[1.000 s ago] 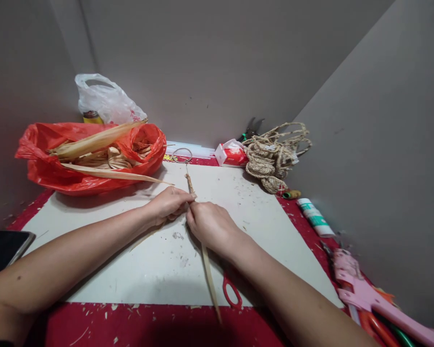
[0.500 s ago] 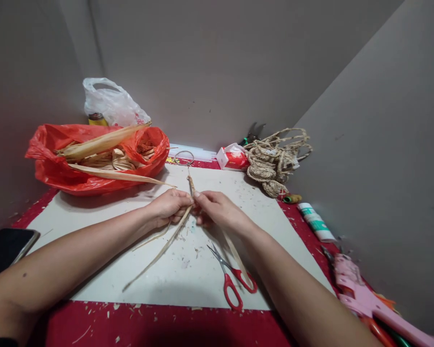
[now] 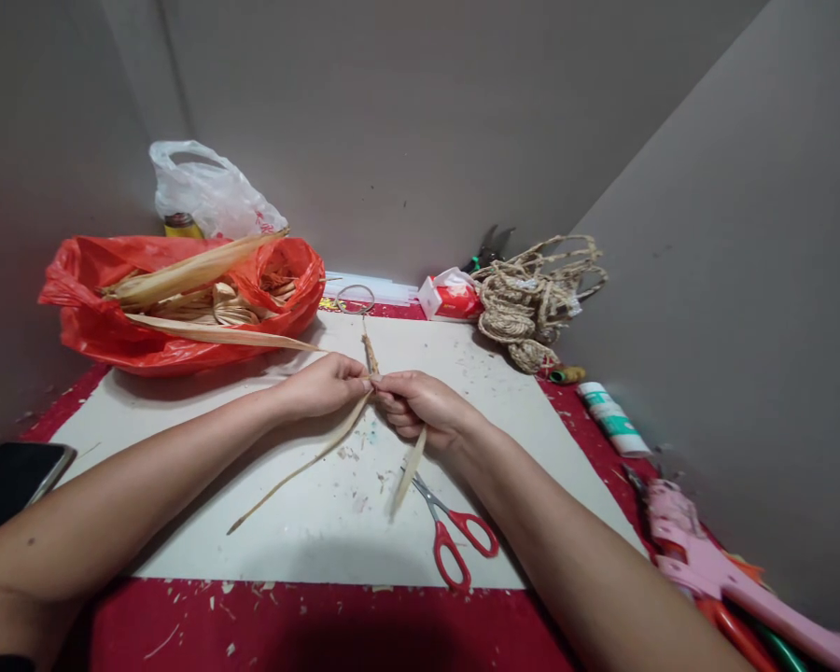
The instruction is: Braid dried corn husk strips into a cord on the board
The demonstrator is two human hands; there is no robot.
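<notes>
My left hand and my right hand meet over the white sheet, fingertips closed on a narrow braid of dried husk. The braid runs away from me to a thin metal ring at the sheet's far edge. One loose husk strip trails from the fingers toward the lower left. Another pale strip hangs below my right hand, its tip blurred, crossing the blades of the red-handled scissors. The exact grip of the fingertips is partly hidden.
On the left, a red plastic bag holds dried husks. Bundled straw cord and a tissue pack stand at the back right. A white-and-green roll and a pink glue gun line the right side; a phone lies left.
My right hand has turned, its fingers now curled in a pinch. The strip below it has swung left, off the scissors' handles to their blades. The left strip has shifted slightly.
</notes>
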